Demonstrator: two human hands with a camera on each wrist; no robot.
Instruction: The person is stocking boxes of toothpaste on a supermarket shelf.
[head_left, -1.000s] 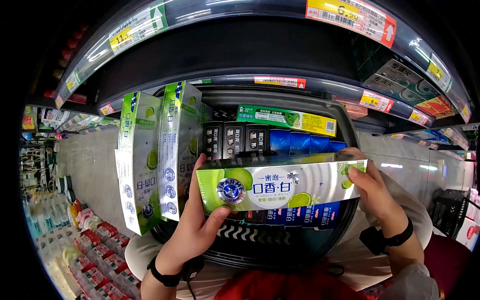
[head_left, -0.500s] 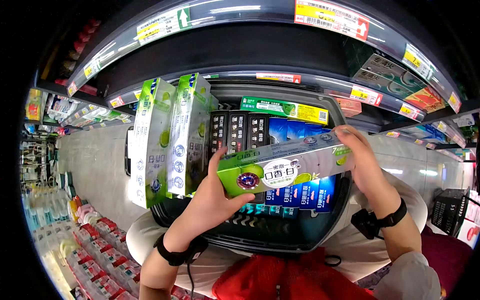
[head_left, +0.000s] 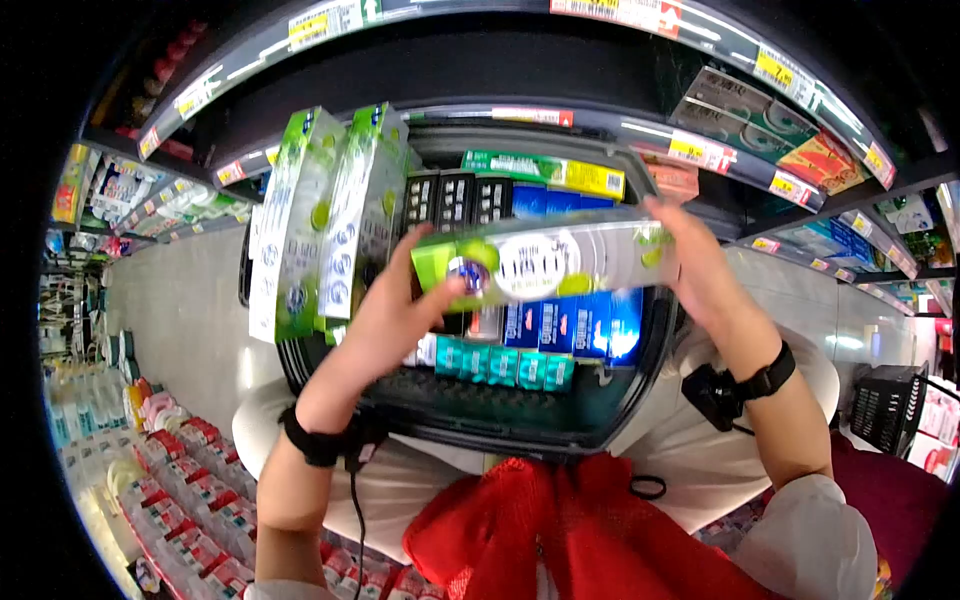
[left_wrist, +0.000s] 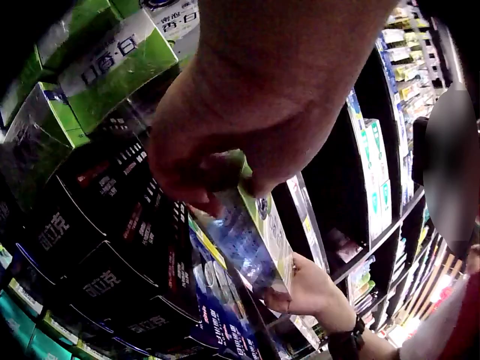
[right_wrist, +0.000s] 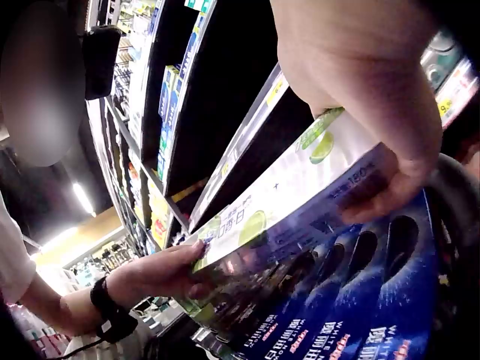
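A long white and green toothpaste box (head_left: 545,262) with lime pictures is held level above a black crate (head_left: 470,425). My left hand (head_left: 385,310) grips its green end, thumb on the front face and fingers behind. At the other end my right hand (head_left: 705,265) holds it. In the right wrist view the fingers (right_wrist: 382,191) wrap under the box's edge. Beneath it in the crate stand black boxes (head_left: 455,200), blue boxes (head_left: 590,325) and small teal boxes (head_left: 505,365). A green and yellow box (head_left: 545,170) lies along the crate's back.
Two matching green and white boxes (head_left: 290,235) (head_left: 360,220) stand at the crate's left side. Behind rises a dark shelf with price tags (head_left: 690,150), holding dark green boxes (head_left: 750,110) at right. Red and white packages (head_left: 190,490) are at lower left; a black basket (head_left: 885,405) is at right.
The held box first showed its front squarely, then tilted with its top showing, and now faces forward again, blurred. Both hands keep hold. The whole scene has shifted upward in the head view.
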